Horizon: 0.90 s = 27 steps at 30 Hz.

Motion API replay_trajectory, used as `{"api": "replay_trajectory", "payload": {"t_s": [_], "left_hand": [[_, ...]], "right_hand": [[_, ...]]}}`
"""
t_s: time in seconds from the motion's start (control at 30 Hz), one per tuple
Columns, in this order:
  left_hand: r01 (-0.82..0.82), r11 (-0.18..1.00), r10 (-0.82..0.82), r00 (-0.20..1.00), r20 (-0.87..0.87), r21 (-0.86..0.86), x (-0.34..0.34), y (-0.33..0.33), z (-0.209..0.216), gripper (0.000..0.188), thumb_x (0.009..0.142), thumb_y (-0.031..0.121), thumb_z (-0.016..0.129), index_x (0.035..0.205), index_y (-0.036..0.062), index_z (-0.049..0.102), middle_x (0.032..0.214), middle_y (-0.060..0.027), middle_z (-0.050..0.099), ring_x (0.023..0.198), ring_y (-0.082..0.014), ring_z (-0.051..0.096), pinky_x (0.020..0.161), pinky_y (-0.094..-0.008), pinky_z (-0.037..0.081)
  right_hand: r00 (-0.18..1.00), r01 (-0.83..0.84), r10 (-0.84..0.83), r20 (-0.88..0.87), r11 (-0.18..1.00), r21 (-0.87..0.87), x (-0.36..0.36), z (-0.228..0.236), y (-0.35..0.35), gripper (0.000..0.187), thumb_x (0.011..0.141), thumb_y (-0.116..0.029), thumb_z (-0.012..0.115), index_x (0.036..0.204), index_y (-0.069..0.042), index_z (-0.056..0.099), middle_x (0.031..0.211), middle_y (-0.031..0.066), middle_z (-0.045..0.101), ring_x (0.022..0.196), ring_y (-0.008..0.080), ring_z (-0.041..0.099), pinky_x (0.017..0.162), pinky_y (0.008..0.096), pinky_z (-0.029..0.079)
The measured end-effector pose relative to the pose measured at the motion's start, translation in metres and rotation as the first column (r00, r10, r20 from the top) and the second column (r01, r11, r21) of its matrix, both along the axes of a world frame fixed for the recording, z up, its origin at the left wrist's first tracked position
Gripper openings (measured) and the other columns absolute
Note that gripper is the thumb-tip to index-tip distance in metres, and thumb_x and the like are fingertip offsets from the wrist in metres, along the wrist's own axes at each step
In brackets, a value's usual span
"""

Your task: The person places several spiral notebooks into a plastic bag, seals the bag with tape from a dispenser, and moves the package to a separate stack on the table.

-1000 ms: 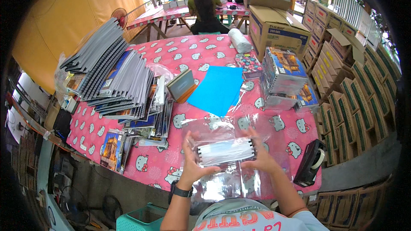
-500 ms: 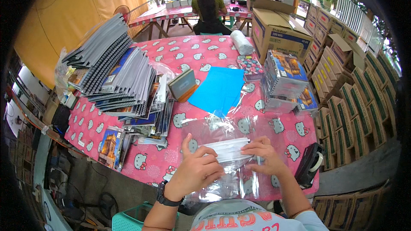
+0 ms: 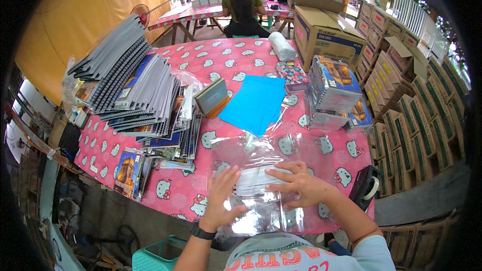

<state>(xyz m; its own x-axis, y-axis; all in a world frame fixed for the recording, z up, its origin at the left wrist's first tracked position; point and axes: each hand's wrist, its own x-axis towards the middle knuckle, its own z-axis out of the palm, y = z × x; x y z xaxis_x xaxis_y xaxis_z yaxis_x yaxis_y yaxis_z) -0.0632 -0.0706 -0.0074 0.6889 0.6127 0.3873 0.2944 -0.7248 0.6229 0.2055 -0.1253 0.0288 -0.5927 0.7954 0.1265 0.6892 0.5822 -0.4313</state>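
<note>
As the left hand (image 3: 221,200) stands spread at the left end of a white paper bundle (image 3: 248,183), thumb well apart from the fingers, the right hand (image 3: 304,185) reaches over the bundle's right part, fingers fanned and pointing left. The bundle lies btwn the two hands, just right of the left fingers and partly under the right ones, amid clear plastic film (image 3: 321,158) on a pink tablecloth (image 3: 150,163); w/ the glare, it's hard to tell whether film covers it. Beyond, blue sheets (image 3: 256,103) lie mid-tbl, w/ spiral notebooks (image 3: 145,90) piled at left and a second notebook stack (image 3: 334,88) at right, nr an open carton (image 3: 326,40). A black tape dispenser (image 3: 364,188) sits at the tbl's right edge, nr the right forearm. A dark watch (image 3: 203,232) circles the left wrist.
</note>
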Motion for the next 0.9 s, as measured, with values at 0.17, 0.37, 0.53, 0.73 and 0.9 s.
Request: {"api": "replay_trajectory", "payload": {"t_s": [0.17, 0.37, 0.53, 0.73, 0.9], "left_hand": [[0.138, 0.989, -0.115, 0.948, -0.295, 0.057, -0.007, 0.002, 0.020, 0.074, 0.073, 0.055, 0.061, 0.134, 0.0185, 0.041, 0.141, -0.0030, 0.036, 0.134, -0.0273, 0.024, 0.102, -0.0605, 0.010], [0.311, 0.940, -0.213, 0.858, -0.467, 0.143, 0.026, 0.011, 0.038, 0.079, 0.068, 0.066, 0.058, 0.133, 0.0245, 0.041, 0.144, -0.0004, 0.031, 0.134, -0.0287, 0.022, 0.098, -0.0688, 0.011], [0.285, 0.952, -0.196, 0.848, -0.492, 0.111, 0.013, 0.014, 0.039, 0.083, 0.064, 0.063, 0.063, 0.135, 0.0281, 0.039, 0.145, -0.0003, 0.029, 0.134, -0.0296, 0.022, 0.100, -0.0656, 0.013], [0.333, 0.933, -0.238, 0.857, -0.458, 0.138, 0.023, 0.017, 0.041, 0.083, 0.062, 0.060, 0.067, 0.133, 0.0244, 0.042, 0.143, -0.0018, 0.032, 0.133, -0.0315, 0.023, 0.098, -0.0644, 0.021], [0.334, 0.934, -0.238, 0.846, -0.477, 0.126, 0.023, 0.017, 0.041, 0.083, 0.061, 0.055, 0.070, 0.133, 0.0243, 0.042, 0.144, -0.0018, 0.031, 0.132, -0.0322, 0.025, 0.098, -0.0643, 0.021]], "right_hand": [[0.996, -0.072, 0.075, 0.057, 0.997, -0.041, 0.000, 0.008, 0.000, 0.075, 0.057, -0.027, 0.079, 0.126, -0.028, 0.049, 0.148, 0.0101, 0.018, 0.134, 0.0346, 0.021, 0.096, 0.0557, 0.027], [0.993, -0.101, 0.094, -0.069, 0.989, -0.110, 0.005, 0.008, 0.003, 0.068, 0.063, -0.024, 0.077, 0.126, -0.020, 0.050, 0.144, 0.0120, 0.026, 0.131, 0.0323, 0.026, 0.101, 0.0495, 0.027], [0.173, 0.490, -0.672, -0.720, 0.693, -0.528, 0.026, -0.007, -0.030, 0.045, 0.073, -0.011, 0.067, 0.116, -0.002, 0.056, 0.117, 0.0074, 0.056, 0.100, 0.0147, 0.055, 0.087, 0.0279, 0.043], [-0.259, 0.942, -0.952, -0.160, -0.286, 0.175, 0.138, -0.137, -0.233, 0.026, 0.082, -0.025, 0.062, 0.084, 0.001, 0.058, 0.084, 0.0034, 0.057, 0.073, 0.0147, 0.051, 0.067, 0.0306, 0.041], [-0.536, 0.817, -0.682, -0.498, -0.269, -0.510, 0.142, -0.183, -0.250, 0.041, 0.085, -0.035, 0.059, 0.077, 0.004, 0.055, 0.074, 0.0031, 0.052, 0.067, 0.0161, 0.045, 0.065, 0.0329, 0.039]]}}
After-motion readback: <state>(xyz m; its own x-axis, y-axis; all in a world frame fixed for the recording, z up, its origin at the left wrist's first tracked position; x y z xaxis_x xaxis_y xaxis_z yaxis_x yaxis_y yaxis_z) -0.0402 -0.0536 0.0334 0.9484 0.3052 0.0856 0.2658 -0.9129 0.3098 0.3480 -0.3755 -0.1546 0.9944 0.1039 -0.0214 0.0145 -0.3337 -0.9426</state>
